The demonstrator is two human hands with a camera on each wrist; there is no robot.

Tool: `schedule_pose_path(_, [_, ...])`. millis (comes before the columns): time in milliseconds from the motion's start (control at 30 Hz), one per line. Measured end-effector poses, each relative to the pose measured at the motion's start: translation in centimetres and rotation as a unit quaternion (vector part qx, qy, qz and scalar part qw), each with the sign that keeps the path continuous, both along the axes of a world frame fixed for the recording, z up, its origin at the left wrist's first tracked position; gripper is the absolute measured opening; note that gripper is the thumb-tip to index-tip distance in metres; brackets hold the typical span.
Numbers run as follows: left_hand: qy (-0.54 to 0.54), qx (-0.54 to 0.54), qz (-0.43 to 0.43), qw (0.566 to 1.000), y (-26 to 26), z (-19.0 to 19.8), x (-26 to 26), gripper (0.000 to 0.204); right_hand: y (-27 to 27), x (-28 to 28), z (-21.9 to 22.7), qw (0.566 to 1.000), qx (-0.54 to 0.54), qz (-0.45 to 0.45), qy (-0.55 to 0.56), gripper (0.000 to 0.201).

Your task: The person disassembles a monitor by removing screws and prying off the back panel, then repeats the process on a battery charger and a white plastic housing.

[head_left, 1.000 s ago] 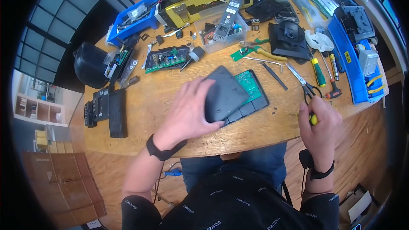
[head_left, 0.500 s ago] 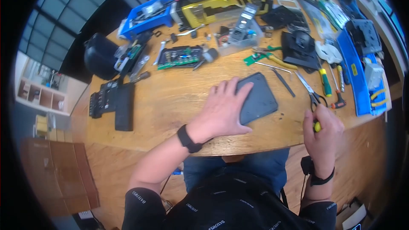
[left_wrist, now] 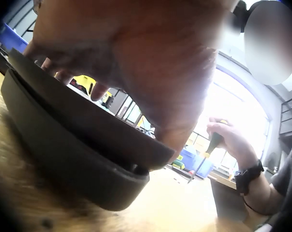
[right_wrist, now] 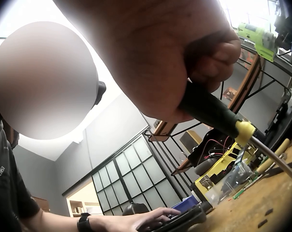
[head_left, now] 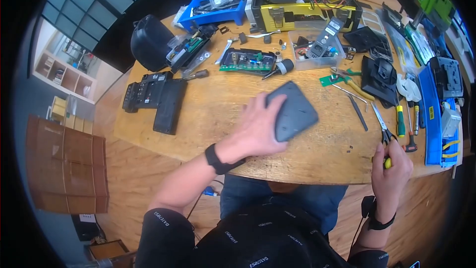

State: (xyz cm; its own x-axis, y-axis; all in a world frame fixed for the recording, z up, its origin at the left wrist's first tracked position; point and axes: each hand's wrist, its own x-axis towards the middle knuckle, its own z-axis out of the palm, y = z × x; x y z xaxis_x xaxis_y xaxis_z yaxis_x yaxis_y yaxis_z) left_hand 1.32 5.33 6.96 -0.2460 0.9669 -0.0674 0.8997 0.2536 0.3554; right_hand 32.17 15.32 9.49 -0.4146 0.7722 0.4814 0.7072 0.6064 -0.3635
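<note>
My left hand [head_left: 255, 126] grips a dark flat cover [head_left: 296, 110] on the table, thumb at its near edge and fingers at the left side. In the left wrist view the cover [left_wrist: 88, 113] lies over a matching lower shell [left_wrist: 64, 145], with a dark gap between them. Off to the right, my right hand [head_left: 394, 169] holds a screwdriver near the table's front edge. The right wrist view shows its dark green handle [right_wrist: 211, 111] and yellow collar in the curled fingers, the metal shaft slanting down toward the table. No circuit board shows under the cover.
Scissors [head_left: 383, 123], black tweezers [head_left: 358, 112] and yellow-handled pliers [head_left: 359, 91] lie right of the cover. A blue bin [head_left: 430, 114] stands at the far right. Behind are a circuit board [head_left: 248, 62] and a clear parts box [head_left: 317, 63]; a black device [head_left: 169, 106] lies left.
The left hand has brought the skewed cover over the lower shell, hiding the green board inside. The right hand still holds the screwdriver. The head view has shifted.
</note>
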Motion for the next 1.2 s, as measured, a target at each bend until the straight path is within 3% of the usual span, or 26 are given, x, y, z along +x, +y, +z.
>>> schedule_pose_path(200, [0.035, -0.003, 0.134, 0.990, -5.8, 0.4, -6.5, 0.107, -0.1, -0.2, 0.1, 1.000, 0.000, 0.016, 0.000, 0.031])
schedule_pose_path(267, [0.079, -0.032, 0.216, 0.973, -6.9, 0.6, -8.3, 0.107, 0.0, -0.2, 0.1, 1.000, 0.003, 0.018, -0.002, 0.031])
schedule_pose_path(367, [0.156, -0.039, 0.274, 0.948, -8.4, -0.3, -10.8, 0.107, 0.2, -0.3, 0.1, 1.000, 0.003, 0.012, -0.008, 0.030])
schedule_pose_path(500, [0.127, -0.061, 0.323, 0.936, -9.0, -0.3, -12.5, 0.102, 0.2, -0.4, 0.4, 1.000, -0.003, 0.014, -0.007, 0.030])
schedule_pose_path(633, [0.214, -0.081, 0.297, 0.927, -8.9, -0.7, -12.0, 0.093, 0.1, -0.3, 0.4, 1.000, -0.006, 0.014, -0.015, 0.030])
schedule_pose_path(767, [0.218, -0.090, 0.300, 0.924, -8.7, -0.6, -11.5, 0.090, 0.1, -0.2, 0.3, 1.000, -0.006, 0.017, -0.015, 0.031])
schedule_pose_path(833, [0.278, -0.049, 0.271, 0.920, -9.0, -0.8, -11.7, 0.089, 0.0, -0.3, 0.4, 1.000, -0.001, 0.013, -0.015, 0.031])
schedule_pose_path(1200, [0.239, -0.082, 0.342, 0.905, -8.3, -0.5, -12.6, 0.087, 0.0, -0.2, 0.6, 1.000, -0.017, 0.015, -0.005, 0.029])
